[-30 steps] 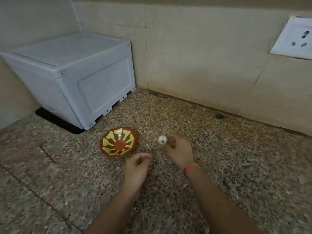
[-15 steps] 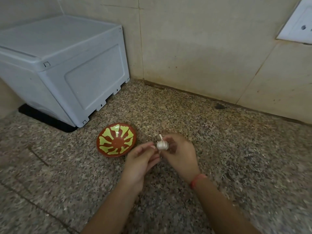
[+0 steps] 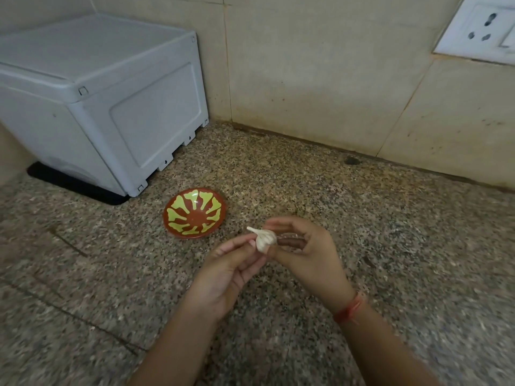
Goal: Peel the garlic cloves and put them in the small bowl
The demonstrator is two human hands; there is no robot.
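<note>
The left hand [image 3: 225, 277] and the right hand [image 3: 309, 254] both pinch the garlic bulb [image 3: 264, 238] with their fingers, above the desk [image 3: 390, 232] and just near-right of the small bowl [image 3: 195, 213]. It is probably best to steady the bulb with the right hand while the left thumb pries one clove loose.

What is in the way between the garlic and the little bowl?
Nothing visible. The left hand and right hand hold the garlic just right of the small bowl; only bare counter lies between.
</note>
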